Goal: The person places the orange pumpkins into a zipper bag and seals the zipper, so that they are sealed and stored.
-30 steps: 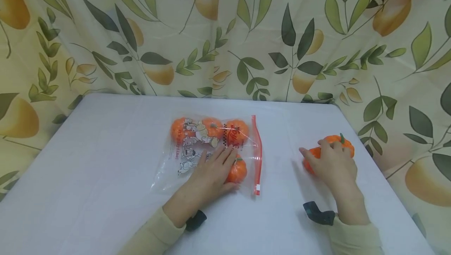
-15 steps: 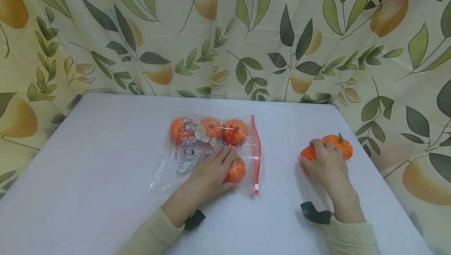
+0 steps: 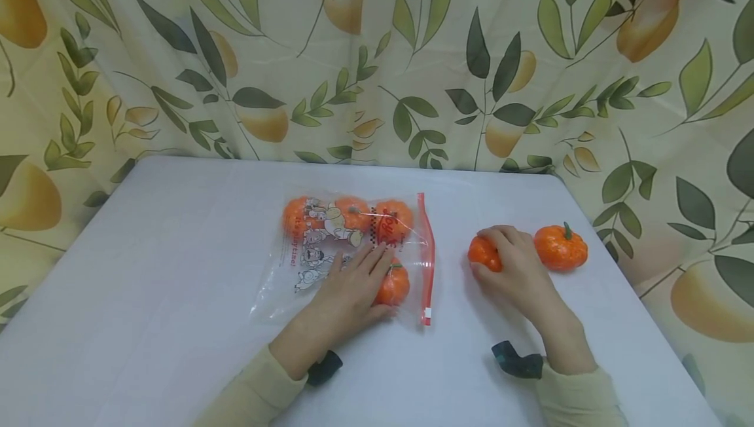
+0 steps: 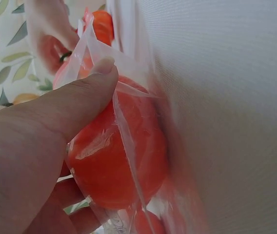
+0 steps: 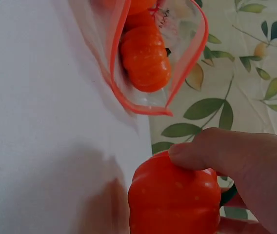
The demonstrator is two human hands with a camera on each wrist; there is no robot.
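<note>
- The white table [image 3: 147, 270] fills the lower part of the head view, with a leaf-and-fruit cloth [image 3: 318, 86] rising behind it.
- Left of centre, a clear printed bag [image 3: 272, 296] lies on the table, with three orange pumpkins [image 3: 355, 213] in a row along its upper side.
- At lower centre, the left hand [image 3: 350, 296] rests on the bag, fingers extended and relaxed, thumb just beside the fourth pumpkin [image 3: 394, 287] inside; a black wrist piece [image 3: 324, 369] shows below.
- Right of that pumpkin, the bag's red strip [image 3: 430, 250] runs upright, its white slider [image 3: 427, 313] at the lower end; the right wrist view shows the mouth gaping.
- Right of centre, the right hand [image 3: 518, 273] grasps a bare pumpkin [image 3: 484, 254] between thumb and fingers, apart from the bag; whether it touches the table is unclear.
- Farther right, near the table's edge, a loose pumpkin [image 3: 561, 248] sits, green stem upward.
</note>
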